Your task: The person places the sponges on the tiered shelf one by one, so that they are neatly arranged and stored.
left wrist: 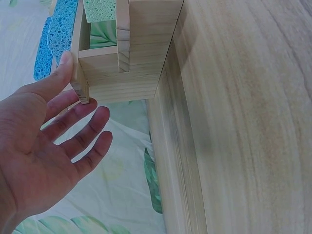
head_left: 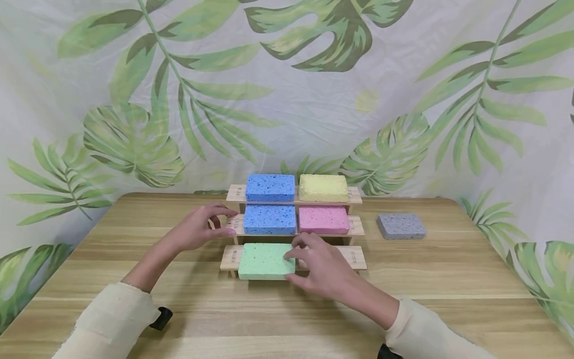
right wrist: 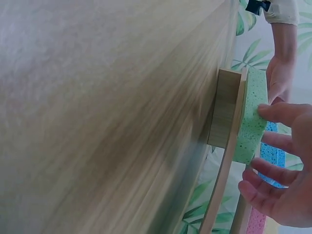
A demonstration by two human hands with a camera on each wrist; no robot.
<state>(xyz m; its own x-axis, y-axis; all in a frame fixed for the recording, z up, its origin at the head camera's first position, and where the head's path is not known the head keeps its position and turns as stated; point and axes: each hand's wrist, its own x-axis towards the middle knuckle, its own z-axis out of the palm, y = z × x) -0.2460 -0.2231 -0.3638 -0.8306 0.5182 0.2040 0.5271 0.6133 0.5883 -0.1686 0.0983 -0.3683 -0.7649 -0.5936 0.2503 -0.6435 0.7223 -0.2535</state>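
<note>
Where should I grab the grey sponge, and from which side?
Pinch the grey sponge across its two long edges, coming straight down from above. It lies flat on the table, alone, right of the rack, so nothing blocks its sides. The right hand is nearer; it now touches the green sponge.

The head camera sits high and looks forward and down at the table (head_left: 448, 269), far enough back to show the whole wooden rack (head_left: 356, 197) in the middle and the leafy cloth behind. The left wrist camera is very close. It is turned sideways, so the table fills the right of its frame and the rack's end (left wrist: 105, 63) sits at the upper left. The right wrist camera is close and tipped too, with the table filling its left. All three views share the rack and the green sponge (right wrist: 252, 122).
</note>
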